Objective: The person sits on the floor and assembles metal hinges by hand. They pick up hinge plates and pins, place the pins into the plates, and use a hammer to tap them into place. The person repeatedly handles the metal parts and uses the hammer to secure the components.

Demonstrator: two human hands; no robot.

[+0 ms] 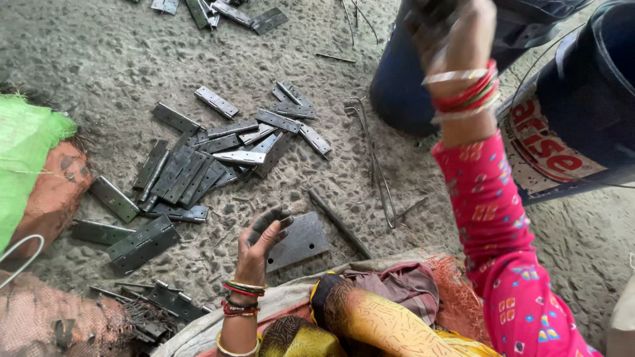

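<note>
The head view shows the left hand [263, 233] spread, fingertips on a flat metal plate [301, 241], which may slip sideways on the gritty floor [99, 59], while the raised right hand's [450, 30] grip cannot be told.

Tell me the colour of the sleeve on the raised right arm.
Bright pink sleeve with small coloured squares, in the head view.

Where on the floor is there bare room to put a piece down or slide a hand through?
Bare concrete floor lies upper left, between the hinge pile and the far hinges. A narrower strip runs between the flat plate under the left hand and the pile. Crowded: the pile itself, and the bent wires beside the rod.
</note>
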